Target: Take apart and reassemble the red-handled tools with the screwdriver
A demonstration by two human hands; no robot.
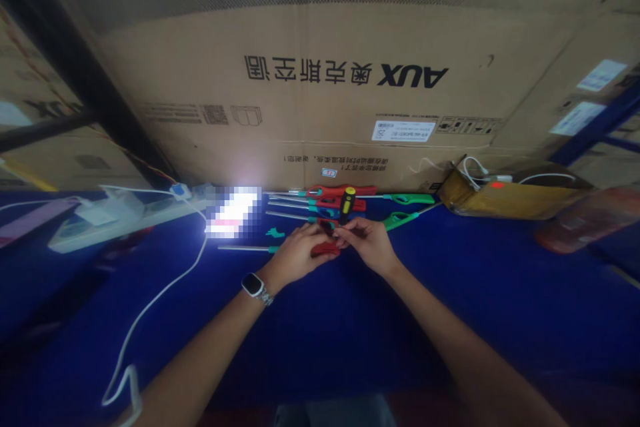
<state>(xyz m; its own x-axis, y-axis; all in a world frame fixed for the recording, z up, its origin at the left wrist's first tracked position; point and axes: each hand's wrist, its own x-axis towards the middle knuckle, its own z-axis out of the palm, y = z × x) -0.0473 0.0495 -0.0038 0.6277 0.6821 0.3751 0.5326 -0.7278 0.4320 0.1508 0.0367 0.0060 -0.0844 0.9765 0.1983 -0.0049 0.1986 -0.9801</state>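
My left hand (pixel 303 250), with a watch on its wrist, is closed on a red long-necked lighter (pixel 325 250) lying on the blue table. Its metal tube (pixel 245 248) points left from a green collar. My right hand (pixel 370 243) is closed, its fingertips pinched at the lower end of a yellow-and-black screwdriver (pixel 349 201) that stands handle up. The screwdriver's tip is hidden by the fingers, which meet just over the lighter. A small green plastic piece (pixel 275 233) lies left of my left hand.
Behind my hands lie several more lighters, among them a green one (pixel 407 199). A large cardboard box (pixel 310 27) rises at the back. To the left are a bright lamp (pixel 233 213), a power strip (pixel 135 220) and a white cable (pixel 165 287); rightward stands an open brown box (pixel 500 199).
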